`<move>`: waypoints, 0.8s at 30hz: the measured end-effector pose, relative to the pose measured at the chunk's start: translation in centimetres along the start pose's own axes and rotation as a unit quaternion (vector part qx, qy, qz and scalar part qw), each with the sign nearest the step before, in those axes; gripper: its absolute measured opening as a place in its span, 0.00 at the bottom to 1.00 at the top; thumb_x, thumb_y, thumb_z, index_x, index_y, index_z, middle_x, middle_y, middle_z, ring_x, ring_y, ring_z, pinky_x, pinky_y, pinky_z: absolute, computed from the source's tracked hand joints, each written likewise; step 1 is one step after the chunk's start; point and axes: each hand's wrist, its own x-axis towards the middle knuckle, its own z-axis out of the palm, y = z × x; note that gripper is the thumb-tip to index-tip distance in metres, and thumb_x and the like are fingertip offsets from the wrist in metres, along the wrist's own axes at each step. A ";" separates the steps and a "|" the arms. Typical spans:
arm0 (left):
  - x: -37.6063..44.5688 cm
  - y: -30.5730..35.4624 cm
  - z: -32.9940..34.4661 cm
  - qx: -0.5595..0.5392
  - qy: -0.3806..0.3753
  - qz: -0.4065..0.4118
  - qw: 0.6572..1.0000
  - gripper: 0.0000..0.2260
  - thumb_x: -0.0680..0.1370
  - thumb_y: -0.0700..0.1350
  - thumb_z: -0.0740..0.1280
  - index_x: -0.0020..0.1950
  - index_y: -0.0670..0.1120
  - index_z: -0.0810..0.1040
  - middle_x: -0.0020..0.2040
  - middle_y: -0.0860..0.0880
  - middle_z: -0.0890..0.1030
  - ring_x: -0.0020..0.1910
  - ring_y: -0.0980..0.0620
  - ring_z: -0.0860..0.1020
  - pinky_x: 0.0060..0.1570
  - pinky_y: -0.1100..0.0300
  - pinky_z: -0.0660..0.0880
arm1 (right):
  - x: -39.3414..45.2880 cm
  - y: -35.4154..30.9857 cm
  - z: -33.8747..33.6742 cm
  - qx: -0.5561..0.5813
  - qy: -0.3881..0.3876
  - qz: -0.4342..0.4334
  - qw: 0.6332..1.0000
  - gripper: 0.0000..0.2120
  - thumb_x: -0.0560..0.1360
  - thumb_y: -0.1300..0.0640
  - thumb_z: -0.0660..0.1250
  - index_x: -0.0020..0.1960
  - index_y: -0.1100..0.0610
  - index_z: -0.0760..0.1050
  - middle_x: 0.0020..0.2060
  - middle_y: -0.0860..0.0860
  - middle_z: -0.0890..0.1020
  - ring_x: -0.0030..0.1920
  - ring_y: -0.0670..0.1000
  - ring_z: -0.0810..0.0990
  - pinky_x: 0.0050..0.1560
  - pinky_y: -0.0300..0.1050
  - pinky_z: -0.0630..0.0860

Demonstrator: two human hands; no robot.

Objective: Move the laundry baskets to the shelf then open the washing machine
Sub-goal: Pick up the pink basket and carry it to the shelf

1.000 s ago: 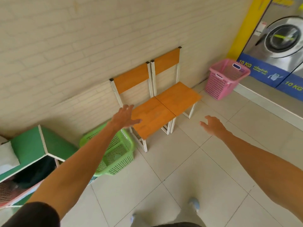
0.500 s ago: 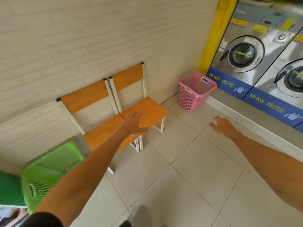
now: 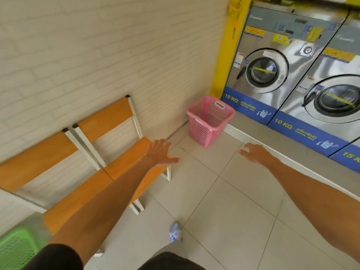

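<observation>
A pink laundry basket [image 3: 204, 131] stands empty on the floor in the corner, against the step below the washing machines. A green laundry basket [image 3: 15, 248] shows at the bottom left edge, partly cut off. The nearest washing machine [image 3: 272, 61] has its round door [image 3: 266, 70] closed. My left hand [image 3: 160, 152] is stretched forward over the end of the orange chair seat, fingers spread, holding nothing. My right hand [image 3: 255, 153] reaches forward over the floor tiles, fingers apart and empty. Both hands are short of the pink basket. No shelf is in view.
Two orange chairs [image 3: 109, 121] with white frames stand side by side against the brick wall on the left. A second washing machine [image 3: 335, 100] sits to the right of the first. A raised grey step [image 3: 292, 158] runs below the machines. My foot [image 3: 175, 232] is on the tiles.
The view has swung right and moved forward. The green basket slid to the bottom left, the green shelf left the view, and the pink basket and washers came closer. Both hands stay open.
</observation>
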 end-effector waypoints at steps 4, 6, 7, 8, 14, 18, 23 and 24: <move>10.2 2.4 -3.7 0.025 0.003 0.023 0.999 0.46 0.71 0.77 0.58 0.81 0.50 0.57 0.81 0.43 0.57 0.79 0.39 0.55 0.75 0.39 0.55 | 7.2 0.6 -5.4 0.039 0.025 0.011 0.999 0.30 0.79 0.36 0.59 0.73 0.54 0.69 0.69 0.57 0.75 0.69 0.60 0.72 0.68 0.56 0.69; 14.3 3.7 -5.0 0.028 -0.004 0.044 0.999 0.46 0.72 0.76 0.58 0.81 0.49 0.57 0.81 0.42 0.56 0.79 0.40 0.55 0.75 0.39 0.54 | 9.7 0.8 -7.4 0.054 0.032 0.000 0.998 0.30 0.79 0.37 0.60 0.73 0.55 0.69 0.68 0.57 0.76 0.69 0.60 0.73 0.68 0.54 0.69; 16.3 4.4 -5.4 0.033 -0.009 0.052 0.998 0.45 0.73 0.76 0.58 0.81 0.49 0.56 0.81 0.42 0.55 0.79 0.40 0.54 0.76 0.39 0.54 | 11.2 1.1 -8.2 0.059 0.037 0.000 0.998 0.30 0.79 0.37 0.60 0.73 0.56 0.69 0.68 0.57 0.76 0.69 0.60 0.73 0.68 0.54 0.69; 18.3 4.9 -5.9 0.041 -0.015 0.058 0.997 0.45 0.73 0.75 0.57 0.82 0.50 0.55 0.82 0.43 0.55 0.80 0.40 0.53 0.76 0.38 0.53 | 12.7 1.4 -8.9 0.064 0.040 0.002 0.997 0.30 0.79 0.38 0.60 0.73 0.56 0.69 0.68 0.57 0.76 0.68 0.60 0.73 0.68 0.54 0.69; 30.5 7.7 -8.3 0.047 -0.025 0.085 0.995 0.44 0.75 0.72 0.60 0.83 0.50 0.50 0.82 0.45 0.53 0.80 0.40 0.54 0.76 0.36 0.52 | 23.7 3.6 -13.9 0.068 0.036 -0.023 0.997 0.28 0.80 0.42 0.63 0.73 0.56 0.68 0.70 0.59 0.74 0.70 0.61 0.72 0.67 0.53 0.68; 40.6 9.7 -9.8 0.041 -0.017 0.053 0.998 0.46 0.72 0.76 0.58 0.82 0.50 0.52 0.82 0.43 0.54 0.80 0.39 0.55 0.76 0.35 0.52 | 33.8 5.6 -19.6 0.055 0.046 -0.034 0.997 0.30 0.79 0.42 0.64 0.75 0.58 0.67 0.72 0.57 0.72 0.73 0.59 0.69 0.72 0.55 0.64; 50.9 14.6 -10.2 -0.013 -0.009 0.019 1.000 0.50 0.69 0.79 0.54 0.82 0.49 0.54 0.82 0.44 0.54 0.80 0.39 0.55 0.75 0.33 0.54 | 44.0 7.7 -26.3 0.050 0.035 -0.092 0.994 0.34 0.78 0.40 0.64 0.77 0.57 0.64 0.73 0.57 0.71 0.73 0.60 0.69 0.72 0.57 0.66; 52.6 15.6 -9.9 -0.024 -0.005 0.005 1.000 0.50 0.70 0.78 0.56 0.82 0.48 0.53 0.82 0.44 0.54 0.80 0.39 0.54 0.75 0.33 0.53 | 46.1 8.2 -27.2 0.035 0.026 -0.103 0.994 0.35 0.77 0.38 0.64 0.78 0.56 0.63 0.73 0.57 0.71 0.72 0.60 0.69 0.71 0.57 0.66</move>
